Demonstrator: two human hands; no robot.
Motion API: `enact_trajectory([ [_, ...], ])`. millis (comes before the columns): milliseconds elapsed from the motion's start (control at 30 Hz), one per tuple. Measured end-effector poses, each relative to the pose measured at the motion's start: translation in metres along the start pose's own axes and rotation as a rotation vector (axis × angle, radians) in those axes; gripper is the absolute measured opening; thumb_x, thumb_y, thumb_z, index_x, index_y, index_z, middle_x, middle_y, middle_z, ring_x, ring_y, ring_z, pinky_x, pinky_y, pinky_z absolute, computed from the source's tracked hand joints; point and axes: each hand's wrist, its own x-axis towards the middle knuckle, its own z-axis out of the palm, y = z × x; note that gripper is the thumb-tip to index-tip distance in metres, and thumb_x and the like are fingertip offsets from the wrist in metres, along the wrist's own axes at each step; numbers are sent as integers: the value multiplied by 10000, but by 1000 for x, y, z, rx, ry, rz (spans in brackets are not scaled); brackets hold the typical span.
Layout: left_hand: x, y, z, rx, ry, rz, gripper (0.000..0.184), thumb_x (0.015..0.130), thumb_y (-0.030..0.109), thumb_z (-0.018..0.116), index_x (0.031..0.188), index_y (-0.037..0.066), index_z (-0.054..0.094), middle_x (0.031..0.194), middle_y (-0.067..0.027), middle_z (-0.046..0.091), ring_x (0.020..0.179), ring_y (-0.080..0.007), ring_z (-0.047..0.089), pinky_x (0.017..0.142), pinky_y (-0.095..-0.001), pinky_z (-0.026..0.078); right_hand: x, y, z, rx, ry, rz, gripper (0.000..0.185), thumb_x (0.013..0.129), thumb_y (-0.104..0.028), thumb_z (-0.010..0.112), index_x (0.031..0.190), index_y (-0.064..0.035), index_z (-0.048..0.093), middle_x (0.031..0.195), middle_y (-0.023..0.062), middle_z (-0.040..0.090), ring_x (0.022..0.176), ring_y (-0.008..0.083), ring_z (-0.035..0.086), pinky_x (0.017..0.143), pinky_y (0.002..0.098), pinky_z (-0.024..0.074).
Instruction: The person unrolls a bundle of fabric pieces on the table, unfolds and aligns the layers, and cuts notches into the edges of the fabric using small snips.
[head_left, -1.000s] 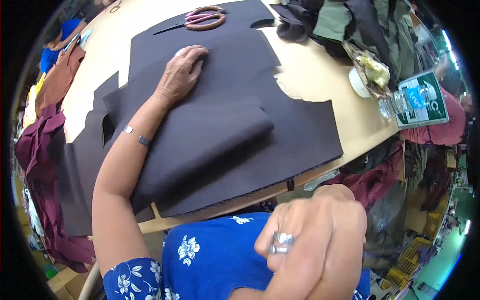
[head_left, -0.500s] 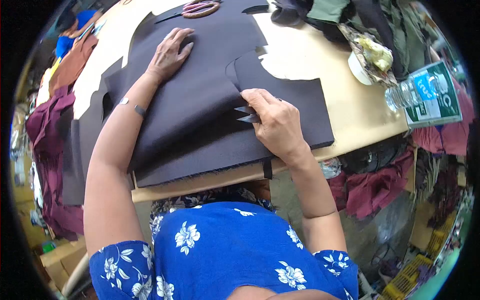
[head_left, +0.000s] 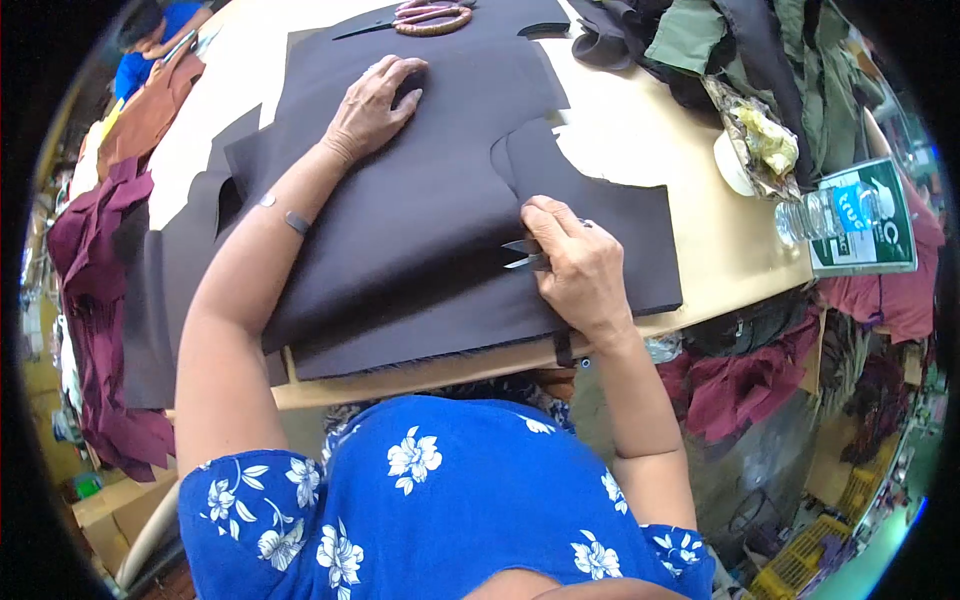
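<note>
Layers of dark cut cloth [head_left: 430, 180] lie stacked on the pale table. My left hand [head_left: 375, 112] rests palm down on the top layer, its fingers loosely stretched and the thumb apart. Pinched in my right hand [head_left: 585, 272] is the edge of the top layer, lifted into a raised fold above the layers below. The same hand also keeps hold of small thread snips [head_left: 522, 256], whose two pointed blades stick out to the left, slightly apart. Large scissors [head_left: 432, 16] with wrapped handles lie at the far end of the cloth.
To the right on the table [head_left: 720, 280] are a white bowl [head_left: 733, 165] with crumpled wrapping, a plastic bottle [head_left: 830, 213], a green-and-white package [head_left: 890, 245] and dark and green cloth scraps [head_left: 690, 40]. Maroon cloth [head_left: 100, 290] hangs at left. Another person [head_left: 155, 45] sits far left.
The whole view has shifted, so the table and both hands appear farther right and slightly lower. Both hands keep about the same places on the cloth.
</note>
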Motion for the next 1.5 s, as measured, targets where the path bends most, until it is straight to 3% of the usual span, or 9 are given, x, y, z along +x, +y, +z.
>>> enact_trajectory([
  [267, 0, 0, 4, -52, -25, -115, 403, 818, 273, 556, 1168, 88, 481, 1111, -145, 545, 1024, -288, 526, 905, -361, 401, 2, -5, -4, -77, -5, 58, 341, 606, 19, 585, 942, -39, 578, 1002, 100, 596, 776, 260, 609, 663, 333, 488],
  [433, -1, 3, 1, -78, -43, -229, 364, 828, 351, 539, 1076, 84, 539, 1027, -112, 600, 937, -270, 578, 834, -354, 436, 0, -10, -4, -123, 77, 111, 292, 610, 36, 588, 891, -41, 574, 940, 97, 593, 744, 274, 601, 646, 328, 487],
  [567, -3, 3, -2, -168, -23, -160, 299, 834, 291, 532, 1037, 72, 546, 1010, -92, 606, 924, -261, 583, 794, -366, 457, -2, -7, -1, -117, 140, 137, 190, 658, 18, 595, 840, -33, 575, 843, 105, 589, 694, 264, 595, 622, 302, 483],
  [700, -1, -1, -2, -212, -68, -139, 283, 836, 266, 535, 1045, 75, 545, 1031, -89, 602, 947, -256, 576, 807, -363, 452, -1, -11, -2, 256, 221, 477, 115, 815, -83, 575, 911, -21, 581, 758, 65, 602, 700, 125, 574, 649, 243, 457],
  [833, 8, -5, -6, -244, -139, -105, 299, 825, 254, 554, 1065, 76, 544, 1058, -98, 594, 977, -266, 563, 834, -362, 443, 23, -44, -15, 694, 176, 826, 261, 813, -132, 597, 1043, -15, 557, 785, 16, 599, 741, 77, 539, 680, 216, 434],
  [967, 22, -8, -6, -325, -146, -57, 334, 804, 206, 583, 1106, 73, 534, 1085, -113, 580, 996, -280, 552, 865, -360, 433, 15, -42, -12, 581, -28, 796, 281, 791, -78, 594, 1061, -13, 552, 872, 38, 605, 778, 67, 523, 718, 190, 418],
  [1100, 26, -7, -4, -375, -165, -11, 390, 801, 153, 589, 1175, 78, 507, 1141, -129, 552, 1057, -269, 525, 922, -348, 401, 15, -49, -2, 368, 33, 605, 369, 702, 71, 562, 1059, -18, 545, 971, 153, 613, 845, 249, 623, 724, 304, 486],
  [1200, 26, -4, -7, -423, -209, -66, 412, 802, 137, 588, 1201, 84, 499, 1176, -123, 538, 1094, -246, 506, 950, -333, 377, 11, -49, 6, 305, 76, 558, 434, 650, 110, 552, 1062, -24, 542, 961, 152, 612, 834, 280, 625, 705, 315, 494],
  [1500, 30, 0, -3, -613, -280, -284, 383, 787, 155, 605, 1149, 44, 545, 1119, -125, 576, 1069, -193, 517, 937, -288, 362, 4, -45, 17, 187, 153, 413, 474, 628, 75, 577, 1086, -44, 538, 812, 127, 604, 552, 224, 561, 540, 310, 457],
])
